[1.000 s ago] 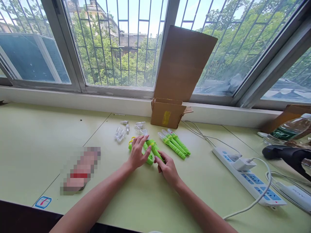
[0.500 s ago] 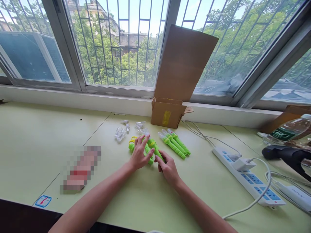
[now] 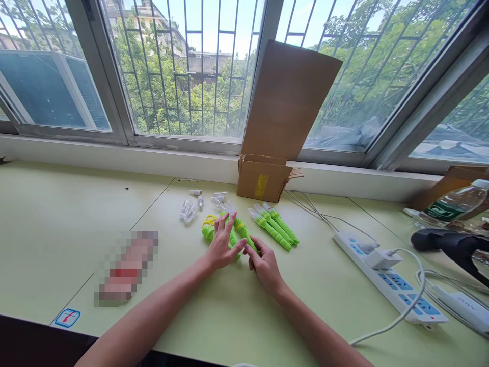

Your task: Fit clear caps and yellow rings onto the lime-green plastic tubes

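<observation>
My right hand point(image 3: 263, 260) is closed around the lower end of a green plastic tube point(image 3: 242, 229) with a yellow ring near its top. My left hand point(image 3: 222, 243) lies just left of that tube, its fingers stretched out over other green tubes point(image 3: 234, 238), which it partly hides. The left thumb points toward the right hand's fingertips. A clear plastic cap point(image 3: 230, 207) sits beyond the left fingertips. Yellow rings point(image 3: 210, 220) lie by a ribbed green end left of the hand. To the right rest several capped green tubes point(image 3: 275, 227), side by side.
Loose clear plastic pieces point(image 3: 188, 210) lie behind my left hand. An open cardboard box point(image 3: 263, 178) stands against the windowsill. On the right are a white power strip point(image 3: 389, 280) with cables, a black device point(image 3: 443, 244) and a plastic bottle point(image 3: 453, 204). A blurred patch point(image 3: 128, 267) covers something left.
The left fingers have loosened and spread away from the top of the held tube, baring its yellow ring. My right hand keeps its hold in nearly the same place.
</observation>
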Tool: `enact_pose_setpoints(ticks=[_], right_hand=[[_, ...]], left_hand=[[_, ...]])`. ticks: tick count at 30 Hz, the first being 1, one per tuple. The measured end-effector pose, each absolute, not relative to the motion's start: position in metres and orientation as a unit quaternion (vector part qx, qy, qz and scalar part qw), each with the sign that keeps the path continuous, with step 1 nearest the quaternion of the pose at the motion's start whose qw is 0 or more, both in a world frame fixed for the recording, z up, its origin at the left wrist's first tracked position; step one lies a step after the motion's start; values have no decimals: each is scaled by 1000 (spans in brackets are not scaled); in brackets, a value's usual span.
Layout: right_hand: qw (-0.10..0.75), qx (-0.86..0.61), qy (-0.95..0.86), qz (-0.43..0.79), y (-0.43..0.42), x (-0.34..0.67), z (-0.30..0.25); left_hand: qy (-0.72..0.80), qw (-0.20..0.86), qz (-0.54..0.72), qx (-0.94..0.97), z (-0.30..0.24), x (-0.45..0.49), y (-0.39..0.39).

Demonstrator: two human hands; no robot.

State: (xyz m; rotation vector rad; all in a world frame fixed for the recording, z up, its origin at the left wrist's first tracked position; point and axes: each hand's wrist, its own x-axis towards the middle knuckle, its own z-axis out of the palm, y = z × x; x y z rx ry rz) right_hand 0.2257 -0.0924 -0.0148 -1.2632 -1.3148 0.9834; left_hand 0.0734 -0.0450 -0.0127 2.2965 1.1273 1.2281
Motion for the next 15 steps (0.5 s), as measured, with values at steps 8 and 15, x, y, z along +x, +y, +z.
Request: enact_pose_setpoints(ticks=[8, 15], right_hand=[[519, -516, -550, 404, -93, 226, -11], [511, -523, -546, 409, -93, 226, -13]], left_hand=[[355, 171, 447, 803, -12, 75, -49], [360, 170, 491, 775, -13, 75, -47]])
